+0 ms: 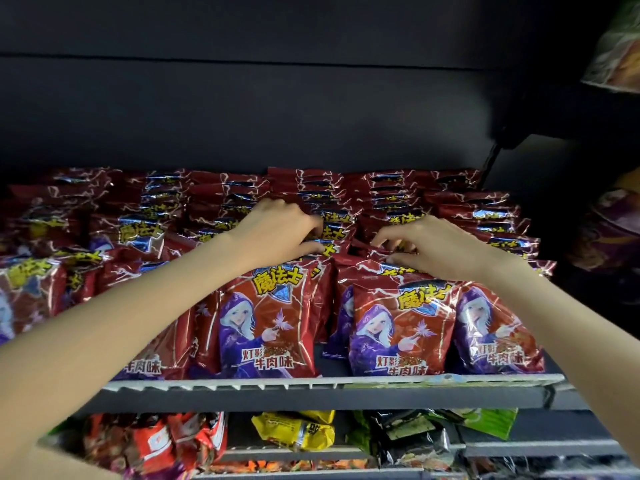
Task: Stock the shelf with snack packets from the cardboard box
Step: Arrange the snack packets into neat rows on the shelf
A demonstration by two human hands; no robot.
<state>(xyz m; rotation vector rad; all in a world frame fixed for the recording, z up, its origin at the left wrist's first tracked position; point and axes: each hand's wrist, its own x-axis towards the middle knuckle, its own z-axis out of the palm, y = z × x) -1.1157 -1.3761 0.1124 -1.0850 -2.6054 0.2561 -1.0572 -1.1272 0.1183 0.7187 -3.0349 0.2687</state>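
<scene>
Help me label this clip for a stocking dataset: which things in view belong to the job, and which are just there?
Part of the job:
- red snack packets in rows on the shelf
- left hand and right hand, both on packet tops

Just there:
- yellow packet on the shelf below
- orange-red packets below
- green packet below

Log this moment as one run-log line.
stage: arranging rows | left hand: fingers curled on red snack packets | right hand: pinching packet top | shelf: nearly full | cardboard box: not in view
</scene>
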